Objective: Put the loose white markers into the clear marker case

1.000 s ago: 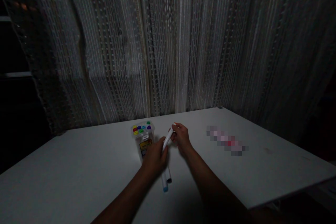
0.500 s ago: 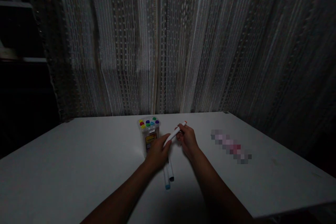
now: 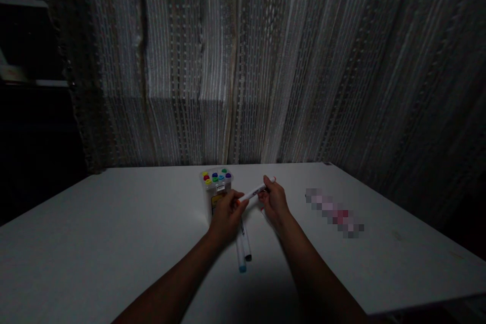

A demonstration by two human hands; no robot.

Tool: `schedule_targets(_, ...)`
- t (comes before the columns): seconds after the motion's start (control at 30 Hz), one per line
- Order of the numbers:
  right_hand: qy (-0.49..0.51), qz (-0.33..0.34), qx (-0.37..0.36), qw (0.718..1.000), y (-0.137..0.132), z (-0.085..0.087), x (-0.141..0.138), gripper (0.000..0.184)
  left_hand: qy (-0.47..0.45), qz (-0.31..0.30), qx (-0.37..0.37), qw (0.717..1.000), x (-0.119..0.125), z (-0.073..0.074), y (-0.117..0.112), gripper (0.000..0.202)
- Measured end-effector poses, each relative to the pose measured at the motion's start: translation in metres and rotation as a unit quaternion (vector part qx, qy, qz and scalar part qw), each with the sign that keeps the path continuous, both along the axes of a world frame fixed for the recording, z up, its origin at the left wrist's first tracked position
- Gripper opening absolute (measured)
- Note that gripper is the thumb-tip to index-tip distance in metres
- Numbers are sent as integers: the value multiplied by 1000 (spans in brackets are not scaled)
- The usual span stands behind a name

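A white marker [image 3: 253,193] with dark printing slants between my two hands above the table. My left hand [image 3: 226,216] is closed round its lower end, where an orange tip shows by the fingers. The fingers of my right hand [image 3: 275,199] pinch the upper end, which looks reddish. Two more white markers lie below my left hand: one with a light blue end [image 3: 242,263], one with a dark end [image 3: 248,253]. Close behind that hand stands a clear plastic marker case [image 3: 208,197] with several coloured caps at its top; the hand covers part of its label.
Under my right wrist, a red-tipped marker [image 3: 264,213] is partly hidden. A blurred-out pinkish object [image 3: 334,211] lies to the right on the white table [image 3: 132,223]. A patterned curtain [image 3: 250,61] hangs behind the table's far edge.
The orange end, earlier at the upper right by my right hand, now shows at my left hand. The marker lies flatter, its printing visible. A red tip now shows under my right wrist.
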State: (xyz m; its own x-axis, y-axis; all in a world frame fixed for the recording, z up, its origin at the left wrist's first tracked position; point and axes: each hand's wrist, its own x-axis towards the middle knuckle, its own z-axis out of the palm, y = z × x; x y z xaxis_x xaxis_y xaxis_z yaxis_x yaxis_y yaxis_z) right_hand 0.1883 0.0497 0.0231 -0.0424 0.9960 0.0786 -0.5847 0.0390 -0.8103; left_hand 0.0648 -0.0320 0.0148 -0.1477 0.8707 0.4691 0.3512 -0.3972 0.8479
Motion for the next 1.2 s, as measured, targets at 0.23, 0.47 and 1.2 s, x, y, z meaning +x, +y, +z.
schedule_targets(0.23, -13, 126, 24, 992, -9, 2, -3, 32, 40, 21, 5, 999, 1, 1, 1, 31)
schedule_targets(0.47, -46, 198, 58, 977, -19, 4, -6, 26, 81, 3, 35, 996, 1, -5, 4, 34)
schedule_targets(1.2, -138, 185, 69, 971, -16, -3, -12, 37, 140, -23, -52, 989, 1, -8, 8, 32)
